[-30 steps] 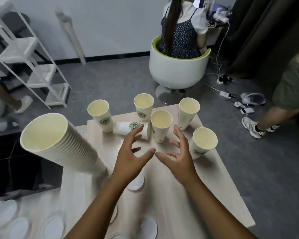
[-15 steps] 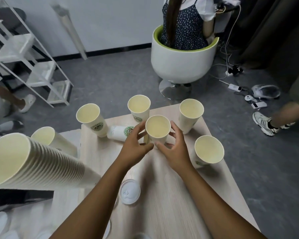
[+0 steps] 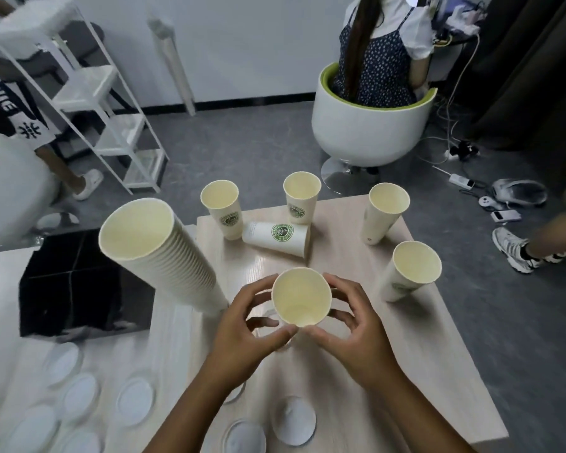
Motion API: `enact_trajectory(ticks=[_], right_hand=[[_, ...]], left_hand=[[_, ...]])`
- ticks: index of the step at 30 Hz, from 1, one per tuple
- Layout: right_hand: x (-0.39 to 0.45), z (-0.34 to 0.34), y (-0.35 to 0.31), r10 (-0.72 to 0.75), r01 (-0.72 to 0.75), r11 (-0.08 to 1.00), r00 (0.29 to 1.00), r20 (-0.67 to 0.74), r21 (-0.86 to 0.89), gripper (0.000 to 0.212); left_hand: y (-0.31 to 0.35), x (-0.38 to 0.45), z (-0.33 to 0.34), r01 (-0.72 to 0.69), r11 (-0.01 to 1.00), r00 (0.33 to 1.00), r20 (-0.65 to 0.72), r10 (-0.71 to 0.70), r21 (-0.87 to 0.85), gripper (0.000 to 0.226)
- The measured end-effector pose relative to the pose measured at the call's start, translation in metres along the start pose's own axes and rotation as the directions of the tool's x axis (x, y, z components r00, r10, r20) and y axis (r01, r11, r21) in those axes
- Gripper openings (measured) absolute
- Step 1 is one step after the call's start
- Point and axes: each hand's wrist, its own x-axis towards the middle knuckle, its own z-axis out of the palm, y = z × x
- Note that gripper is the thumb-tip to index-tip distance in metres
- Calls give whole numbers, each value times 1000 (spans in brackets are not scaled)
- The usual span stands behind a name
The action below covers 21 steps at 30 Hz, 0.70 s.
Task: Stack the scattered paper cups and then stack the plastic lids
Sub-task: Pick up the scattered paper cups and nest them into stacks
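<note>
Dim, flat indoor light, cool and greyish. Soft shadows beneath the upright cups on the worktop (image 3: 366, 371). Faint sheen on the black panel (image 3: 79, 282). Strong wide-angle bending toward the edges. Motion blur on the white shelf rack (image 3: 89, 93) and plastic lids (image 3: 79, 397).

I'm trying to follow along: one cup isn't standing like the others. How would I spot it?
Start at the pale wooden table and look to its far edge, where two upright cups stand side by side. Just in front of them lies the tipped cup. It alone rests on its side, green logo facing up, while every other loose cup stands with its mouth open to the ceiling.
</note>
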Motion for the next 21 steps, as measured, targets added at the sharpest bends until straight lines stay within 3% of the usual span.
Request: enact_trajectory(ticks=[12,21], right_hand=[[-89,194,-87,-143,143,990,959,243,17,74],[-100,367,-187,-373,360,926,829,416,113,74]], left_hand=[[-20,-164,-191,-89,994,963,-249,104,70,70],[-3,-254,-356,-201,975,824,-521,222,97,70]])
